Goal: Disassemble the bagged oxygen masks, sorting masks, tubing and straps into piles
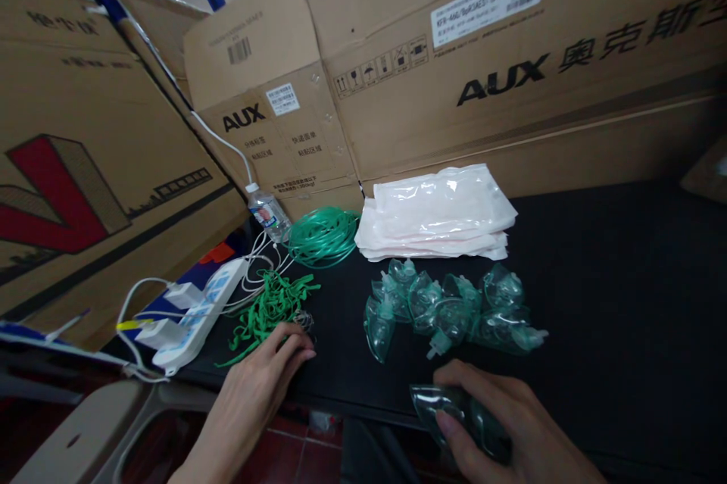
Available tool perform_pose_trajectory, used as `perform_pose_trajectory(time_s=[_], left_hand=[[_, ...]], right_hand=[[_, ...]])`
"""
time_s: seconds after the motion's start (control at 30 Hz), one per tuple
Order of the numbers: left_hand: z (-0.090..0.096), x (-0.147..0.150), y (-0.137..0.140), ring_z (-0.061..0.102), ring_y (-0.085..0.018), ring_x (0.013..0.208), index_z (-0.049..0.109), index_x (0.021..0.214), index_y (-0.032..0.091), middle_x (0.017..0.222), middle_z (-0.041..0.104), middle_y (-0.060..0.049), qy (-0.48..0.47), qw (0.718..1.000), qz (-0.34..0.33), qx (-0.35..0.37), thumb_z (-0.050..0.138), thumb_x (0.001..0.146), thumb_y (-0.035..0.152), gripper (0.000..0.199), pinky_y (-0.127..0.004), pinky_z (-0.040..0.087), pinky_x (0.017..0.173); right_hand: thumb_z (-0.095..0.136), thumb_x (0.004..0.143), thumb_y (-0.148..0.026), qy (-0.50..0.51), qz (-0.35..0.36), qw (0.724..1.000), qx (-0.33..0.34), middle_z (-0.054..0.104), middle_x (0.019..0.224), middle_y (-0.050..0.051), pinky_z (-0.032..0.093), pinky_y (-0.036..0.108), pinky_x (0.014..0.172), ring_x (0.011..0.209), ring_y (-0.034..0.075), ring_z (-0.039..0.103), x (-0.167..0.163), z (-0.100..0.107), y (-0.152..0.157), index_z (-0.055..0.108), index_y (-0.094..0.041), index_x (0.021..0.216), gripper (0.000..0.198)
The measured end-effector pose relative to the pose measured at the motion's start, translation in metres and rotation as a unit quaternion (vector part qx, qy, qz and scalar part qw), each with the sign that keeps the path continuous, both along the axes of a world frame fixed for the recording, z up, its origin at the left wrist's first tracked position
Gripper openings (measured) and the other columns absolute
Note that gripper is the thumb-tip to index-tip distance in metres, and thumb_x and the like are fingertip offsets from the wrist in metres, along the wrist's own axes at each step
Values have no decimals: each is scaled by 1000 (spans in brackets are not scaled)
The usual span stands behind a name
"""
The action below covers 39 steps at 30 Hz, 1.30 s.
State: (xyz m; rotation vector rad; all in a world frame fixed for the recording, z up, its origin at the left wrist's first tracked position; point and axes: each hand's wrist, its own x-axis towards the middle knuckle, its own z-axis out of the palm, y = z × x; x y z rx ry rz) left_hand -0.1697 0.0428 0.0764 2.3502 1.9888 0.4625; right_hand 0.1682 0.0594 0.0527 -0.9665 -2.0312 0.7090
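Observation:
My right hand [500, 423] grips a clear green oxygen mask [454, 412] at the table's front edge, thumb on one side and fingers on the other. On the left, my left hand [273, 363] rests at the table top with its fingers drawn together beside a small heap of thin metal pieces [305, 320]. What its fingertips hold, if anything, is hidden. Just beyond lies a tangle of green elastic straps [271, 302]. Several more green masks [448, 310] lie in a group past my right hand.
Behind the masks is a stack of white plastic packages [437, 211]. Coiled green tubing [323, 235] and a plastic bottle [268, 213] stand left of it. A power strip [198, 317] with plugs and cables lies far left. Large cardboard boxes [397, 113] wall the back; a stool [85, 431] is below left.

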Motion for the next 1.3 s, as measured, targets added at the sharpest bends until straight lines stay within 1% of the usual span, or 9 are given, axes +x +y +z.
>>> perform_pose_trajectory(time_s=[0.23, 0.37, 0.5, 0.67, 0.87, 1.03, 1.17, 1.23, 1.3], left_hand=[[-1, 6, -14, 77, -18, 99, 64, 115, 30, 111, 71, -2, 13, 999, -51, 3, 43, 109, 32, 22, -28, 61, 88], [3, 14, -13, 77, -21, 91, 65, 106, 27, 106, 70, -3, 19, 1000, -12, -2, 49, 107, 43, 22, -33, 61, 82], [2, 20, -7, 76, -23, 78, 66, 97, 24, 96, 70, -3, 27, 998, 46, 24, 51, 102, 59, 38, -35, 59, 71], [2, 23, 0, 75, -24, 72, 67, 91, 23, 90, 72, -3, 26, 994, 94, 42, 53, 101, 54, 35, -35, 55, 66], [-1, 13, -2, 72, -21, 71, 69, 94, 25, 94, 73, -3, 2, 996, 75, 40, 52, 100, 39, 23, -32, 56, 67], [-10, 1, -2, 75, -18, 86, 69, 101, 25, 97, 72, -3, -81, 996, -26, 31, 50, 105, 32, 21, -26, 58, 80], [-13, 3, -4, 73, -16, 89, 69, 97, 26, 98, 71, -2, -125, 989, -76, 20, 47, 107, 27, 24, -22, 57, 81], [-12, 7, -7, 73, -17, 93, 70, 103, 27, 104, 72, -2, -123, 990, -67, 18, 52, 107, 31, 19, -24, 57, 84], [-10, 14, -11, 72, -18, 86, 71, 109, 27, 104, 72, -3, -106, 994, -17, 33, 60, 102, 42, 19, -28, 59, 79]], right_hand=[[61, 90, -21, 1, -8, 1000, -9, 81, 93, 0, 60, 18, 74, 85, 17, 80, 1, -6, -1, 72, -27, 101, 17], [60, 90, -20, 4, -7, 1000, -20, 81, 92, -1, 60, 18, 72, 84, 17, 79, 0, -2, -2, 70, -27, 96, 13], [60, 90, -21, -1, -3, 1000, -26, 80, 91, -2, 59, 18, 72, 82, 16, 78, -1, -1, -2, 69, -28, 97, 13], [58, 91, -22, -11, 10, 999, -37, 77, 86, -3, 59, 18, 70, 79, 15, 77, 1, -1, -1, 69, -28, 96, 14], [58, 91, -22, -8, 7, 1000, -27, 76, 83, -3, 59, 19, 71, 74, 14, 75, 2, 3, -1, 70, -27, 97, 14], [60, 91, -25, -15, -6, 1000, -25, 80, 91, -3, 60, 18, 76, 82, 14, 78, 5, -2, -2, 72, -29, 101, 16], [58, 97, -32, -18, -7, 998, -57, 82, 108, 0, 59, 16, 85, 98, 15, 80, 3, -4, -2, 70, -30, 118, 24], [58, 98, -33, -17, -11, 998, -55, 82, 110, 3, 60, 17, 86, 100, 17, 80, 2, -4, 0, 70, -27, 120, 26], [57, 96, -32, -16, -18, 999, -42, 83, 107, 4, 61, 18, 84, 97, 19, 81, 1, -3, 0, 72, -26, 115, 25]])
